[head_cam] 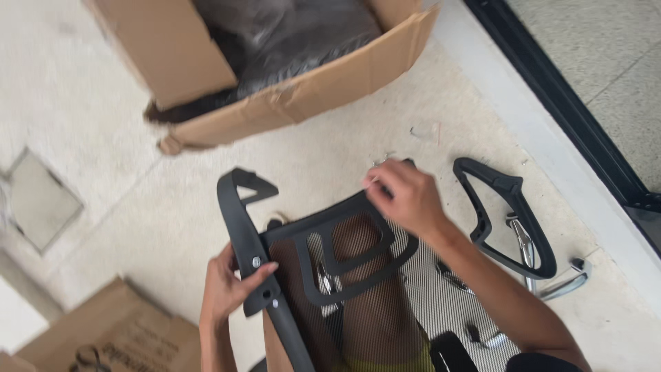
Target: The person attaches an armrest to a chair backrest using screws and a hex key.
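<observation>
A black mesh chair back [358,289] rests upright against my legs, its plastic frame facing me. A black armrest [242,227] stands fixed along its left side. My left hand [231,284] grips that armrest near its screws, thumb across the bracket. My right hand [405,194] hovers over the top right corner of the frame with fingers pinched on something small and pale; I cannot tell what it is. A second black armrest [506,217] lies loose on the floor to the right.
An open cardboard box [303,89] holding dark plastic-wrapped parts lies on the pale floor at the top. Chrome metal parts [561,282] lie beside the loose armrest. Another flat cardboard box [117,334] sits bottom left. A dark door frame [571,96] runs along the right.
</observation>
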